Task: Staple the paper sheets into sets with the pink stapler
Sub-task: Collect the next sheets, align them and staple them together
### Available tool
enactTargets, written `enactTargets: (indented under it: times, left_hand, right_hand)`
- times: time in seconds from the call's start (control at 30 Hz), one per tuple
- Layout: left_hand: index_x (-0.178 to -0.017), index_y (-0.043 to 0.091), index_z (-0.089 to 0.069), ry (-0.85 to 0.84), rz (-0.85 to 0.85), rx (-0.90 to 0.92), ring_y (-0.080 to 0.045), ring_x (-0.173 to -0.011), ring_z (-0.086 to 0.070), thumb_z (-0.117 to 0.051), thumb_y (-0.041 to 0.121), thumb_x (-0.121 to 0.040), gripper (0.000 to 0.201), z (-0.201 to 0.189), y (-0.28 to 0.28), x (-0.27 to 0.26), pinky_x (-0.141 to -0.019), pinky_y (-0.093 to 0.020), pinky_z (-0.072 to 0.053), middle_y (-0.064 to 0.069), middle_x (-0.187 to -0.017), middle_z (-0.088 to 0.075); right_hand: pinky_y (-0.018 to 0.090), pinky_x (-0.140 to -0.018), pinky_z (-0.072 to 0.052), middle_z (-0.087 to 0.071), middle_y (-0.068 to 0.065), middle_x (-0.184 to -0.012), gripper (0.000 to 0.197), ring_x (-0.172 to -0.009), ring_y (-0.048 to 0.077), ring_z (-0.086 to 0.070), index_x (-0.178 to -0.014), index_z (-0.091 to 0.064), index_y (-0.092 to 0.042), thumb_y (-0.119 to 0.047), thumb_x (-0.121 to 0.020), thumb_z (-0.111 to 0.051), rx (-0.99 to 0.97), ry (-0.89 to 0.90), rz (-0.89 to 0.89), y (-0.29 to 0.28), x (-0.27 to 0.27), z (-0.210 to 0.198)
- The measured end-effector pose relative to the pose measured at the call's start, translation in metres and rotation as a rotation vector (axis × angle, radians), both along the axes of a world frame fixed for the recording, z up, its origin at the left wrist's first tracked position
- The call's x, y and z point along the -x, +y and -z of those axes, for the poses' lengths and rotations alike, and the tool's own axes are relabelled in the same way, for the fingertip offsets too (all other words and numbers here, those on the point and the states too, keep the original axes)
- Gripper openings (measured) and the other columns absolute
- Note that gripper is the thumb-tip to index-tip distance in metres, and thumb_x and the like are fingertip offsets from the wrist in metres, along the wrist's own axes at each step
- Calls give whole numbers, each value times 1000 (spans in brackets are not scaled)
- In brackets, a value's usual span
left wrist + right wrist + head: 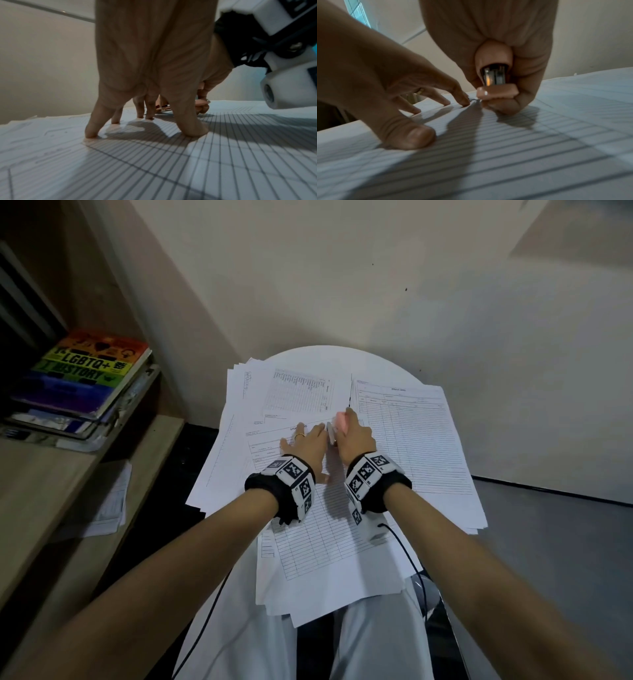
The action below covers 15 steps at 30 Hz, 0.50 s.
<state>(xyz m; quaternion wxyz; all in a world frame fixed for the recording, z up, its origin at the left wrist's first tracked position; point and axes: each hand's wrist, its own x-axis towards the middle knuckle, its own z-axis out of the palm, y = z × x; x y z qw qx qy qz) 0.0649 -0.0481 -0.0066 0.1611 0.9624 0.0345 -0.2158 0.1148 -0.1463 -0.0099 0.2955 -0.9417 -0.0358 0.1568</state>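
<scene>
My right hand (352, 431) grips the pink stapler (340, 419), its nose down at the top edge of the lined sheets (329, 529) in front of me. In the right wrist view the stapler (496, 81) shows its metal magazine and pink base, held between thumb and fingers just above the paper (522, 148). My left hand (305, 440) lies spread on the same sheets, fingertips (92, 134) pressing the paper (154, 169) flat right beside the stapler (200, 103). A ring sits on one left finger.
Several stacks of printed forms (407, 433) cover the small round white table (322, 354) against the wall. A wooden shelf (51, 474) with stacked books (85, 371) stands at the left. A black cable (407, 553) runs from my right wrist over my lap.
</scene>
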Motion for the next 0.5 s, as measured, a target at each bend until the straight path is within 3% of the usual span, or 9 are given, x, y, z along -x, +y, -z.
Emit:
enactTargets:
  times: [0.5]
  left_hand:
    - [-148, 18, -14, -10, 7, -27, -32, -147, 1, -77, 40, -72, 101, 4, 0, -3, -110, -65, -19, 6, -160, -2]
  right_hand:
    - [38, -75, -43, -56, 23, -119, 50, -102, 38, -59, -147, -21, -19, -30, -101, -36, 75, -58, -27, 8, -6, -3]
